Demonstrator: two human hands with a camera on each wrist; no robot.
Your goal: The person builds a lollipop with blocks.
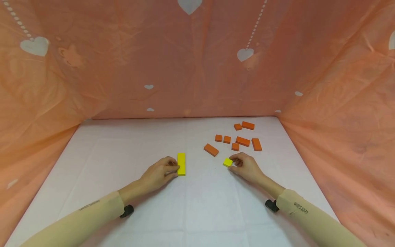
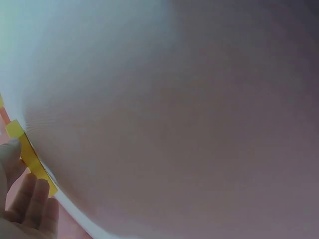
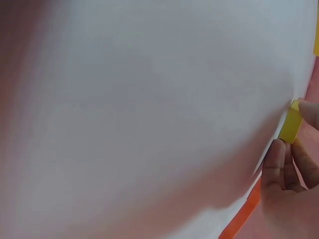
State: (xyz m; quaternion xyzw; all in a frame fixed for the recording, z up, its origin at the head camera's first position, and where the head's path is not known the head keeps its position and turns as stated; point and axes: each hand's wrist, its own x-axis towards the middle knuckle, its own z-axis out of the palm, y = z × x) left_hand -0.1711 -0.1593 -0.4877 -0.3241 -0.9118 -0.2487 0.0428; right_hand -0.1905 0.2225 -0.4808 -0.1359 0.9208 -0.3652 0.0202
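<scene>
A long yellow block (image 1: 181,161) stretches away from the person at the middle of the white table. My left hand (image 1: 158,174) holds it from its left side; in the left wrist view the thumb lies on the yellow block (image 2: 34,162) and the other fingers sit by its far part. To the right, a small yellow block (image 1: 227,162) is pinched between the thumb and fingers of my right hand (image 1: 248,168). The right wrist view shows this small block (image 3: 291,122) with thumb and fingertips at opposite ends. A gap of table separates the two yellow blocks.
Beyond the right hand lie several loose orange blocks, long ones such as this orange block (image 1: 211,150) and short ones like this orange cube (image 1: 235,146). Orange cloth walls (image 1: 191,75) with white hearts enclose the white table (image 1: 123,144) at the back and sides.
</scene>
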